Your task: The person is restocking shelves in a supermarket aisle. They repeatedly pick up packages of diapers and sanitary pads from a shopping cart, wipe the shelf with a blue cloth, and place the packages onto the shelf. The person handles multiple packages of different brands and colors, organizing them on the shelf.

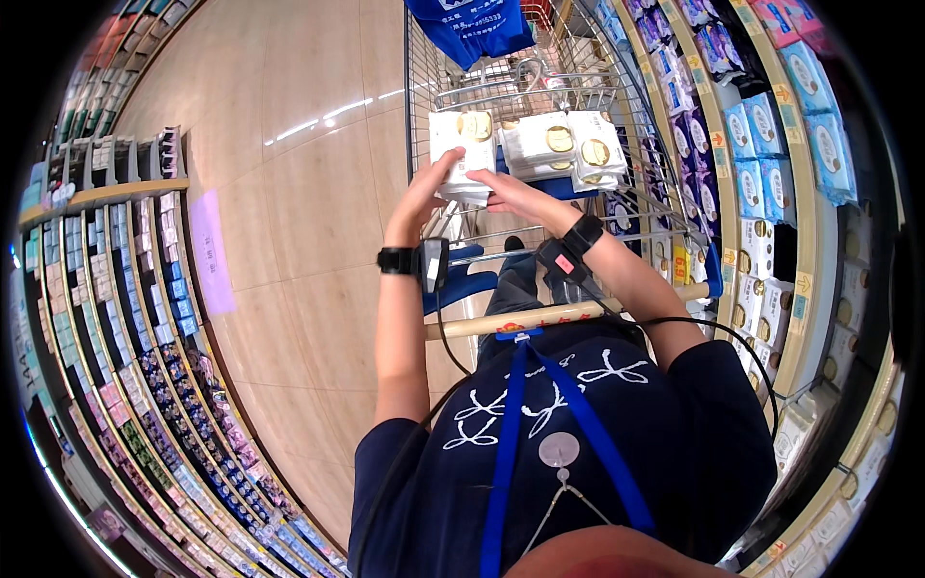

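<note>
Both my hands grip a stack of white soft packs [462,130] with a round gold mark, over the near left part of a wire shopping cart [416,116]. My left hand [425,191] closes on its left side, thumb on top. From the right, my right hand [513,193] grips the near right corner, its thumb on top as well; the fingers beneath are mostly hidden. Right beside the stack, more white packs [544,142] of the same kind lie in piles on the cart's blue seat part.
A blue bag [472,29] hangs at the cart's far end. The cart's handle [540,319] crosses in front of my body. Shelves of blue packs [761,130] and purple packs line the right side. Shelves of small boxes [145,289] stand across the tiled aisle [289,212] on the left.
</note>
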### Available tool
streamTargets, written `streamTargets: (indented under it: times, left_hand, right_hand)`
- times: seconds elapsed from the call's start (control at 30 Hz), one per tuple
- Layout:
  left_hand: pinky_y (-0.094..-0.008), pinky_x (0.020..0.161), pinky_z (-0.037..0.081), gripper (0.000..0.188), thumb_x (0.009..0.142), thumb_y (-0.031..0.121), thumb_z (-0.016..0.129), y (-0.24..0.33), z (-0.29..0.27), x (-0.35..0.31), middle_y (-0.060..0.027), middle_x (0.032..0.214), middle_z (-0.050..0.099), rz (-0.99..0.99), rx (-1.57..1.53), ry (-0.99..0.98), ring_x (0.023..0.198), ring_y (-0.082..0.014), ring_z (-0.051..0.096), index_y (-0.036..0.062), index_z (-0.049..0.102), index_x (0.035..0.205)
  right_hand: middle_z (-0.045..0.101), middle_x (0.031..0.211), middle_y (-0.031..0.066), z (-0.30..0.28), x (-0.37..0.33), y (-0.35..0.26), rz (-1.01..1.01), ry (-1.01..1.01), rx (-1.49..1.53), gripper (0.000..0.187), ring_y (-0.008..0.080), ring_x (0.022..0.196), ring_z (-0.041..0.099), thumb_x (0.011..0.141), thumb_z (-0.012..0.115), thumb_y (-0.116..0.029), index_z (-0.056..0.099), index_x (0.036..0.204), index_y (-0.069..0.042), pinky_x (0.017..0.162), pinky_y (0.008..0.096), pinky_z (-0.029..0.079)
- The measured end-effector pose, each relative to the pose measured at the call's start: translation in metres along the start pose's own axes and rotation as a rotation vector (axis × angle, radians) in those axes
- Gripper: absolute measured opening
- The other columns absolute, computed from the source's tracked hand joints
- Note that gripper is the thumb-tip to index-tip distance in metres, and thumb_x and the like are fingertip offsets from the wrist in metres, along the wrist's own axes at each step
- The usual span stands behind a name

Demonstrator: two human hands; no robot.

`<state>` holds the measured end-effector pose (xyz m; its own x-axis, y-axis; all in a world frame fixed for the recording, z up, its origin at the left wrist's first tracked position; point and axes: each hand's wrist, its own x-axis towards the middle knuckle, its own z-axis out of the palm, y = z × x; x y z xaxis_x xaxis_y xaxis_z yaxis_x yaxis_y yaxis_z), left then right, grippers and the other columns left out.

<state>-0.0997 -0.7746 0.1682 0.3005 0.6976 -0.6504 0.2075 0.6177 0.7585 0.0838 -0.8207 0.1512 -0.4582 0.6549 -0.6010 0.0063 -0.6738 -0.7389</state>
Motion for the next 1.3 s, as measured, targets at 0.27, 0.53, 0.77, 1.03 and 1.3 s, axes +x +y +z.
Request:
streamTargets:
  times: [0.27, 0.53, 0.77, 1.03, 1.3]
  left_hand:
    - [-0.031, 0.096, 0.043, 0.069, 0.09, 0.038, 0.068, 0.05, 0.074, -0.01, -0.0135, 0.127, 0.057, 0.341, -0.017, -0.111, 0.114, -0.0193, 0.054, -0.0041, 0.041, 0.137]
    - [-0.0585, 0.107, 0.029, 0.077, 0.09, 0.06, 0.055, 0.038, 0.123, 0.059, -0.0134, 0.143, 0.044, 0.143, -0.084, -0.168, 0.132, -0.0299, 0.041, 0.0095, 0.036, 0.145]
    - [-0.0548, 0.105, 0.031, 0.069, 0.093, 0.064, 0.043, -0.001, 0.121, 0.075, -0.0089, 0.146, 0.042, 0.103, -0.193, -0.115, 0.134, -0.0288, 0.038, 0.0186, 0.039, 0.145]
    - [-0.0306, 0.088, 0.047, 0.055, 0.097, 0.05, 0.05, -0.01, 0.118, 0.075, -0.0064, 0.125, 0.06, 0.137, -0.211, -0.186, 0.105, -0.0167, 0.058, 0.0068, 0.055, 0.131]
    - [-0.0261, 0.071, 0.045, 0.056, 0.095, 0.05, 0.048, 0.014, 0.149, 0.03, -0.0038, 0.101, 0.063, 0.277, 0.069, -0.094, 0.086, -0.0118, 0.057, 0.0036, 0.052, 0.127]
  right_hand:
    - [0.029, 0.156, 0.0117, -0.036, -0.062, -0.01, -0.278, 0.183, 0.161, 0.091, 0.024, 0.141, 0.032, 0.091, 0.042, -0.073, 0.019, 0.155, -0.012, 0.114, 0.047, 0.025]
    - [0.046, 0.142, 0.0134, -0.096, -0.065, -0.014, -0.183, 0.328, 0.119, 0.096, 0.0268, 0.125, 0.05, 0.087, 0.036, -0.079, 0.023, 0.155, -0.012, 0.105, 0.0385, 0.038]
    - [0.045, 0.141, 0.0259, -0.155, -0.005, 0.014, -0.522, 0.86, -0.137, 0.093, 0.0352, 0.133, 0.042, 0.086, 0.067, -0.05, 0.023, 0.153, -0.005, 0.111, 0.0382, 0.032]
    - [0.054, 0.131, 0.0152, -0.157, -0.044, -0.008, -0.475, 0.528, 0.115, 0.071, 0.0209, 0.111, 0.061, 0.093, 0.064, -0.034, 0.027, 0.149, -0.012, 0.084, 0.0366, 0.055]
    - [0.05, 0.117, 0.0149, -0.132, -0.158, -0.026, -0.539, 0.521, 0.221, 0.077, 0.0217, 0.108, 0.061, 0.089, 0.067, -0.045, 0.023, 0.133, 0.001, 0.083, 0.0402, 0.06]
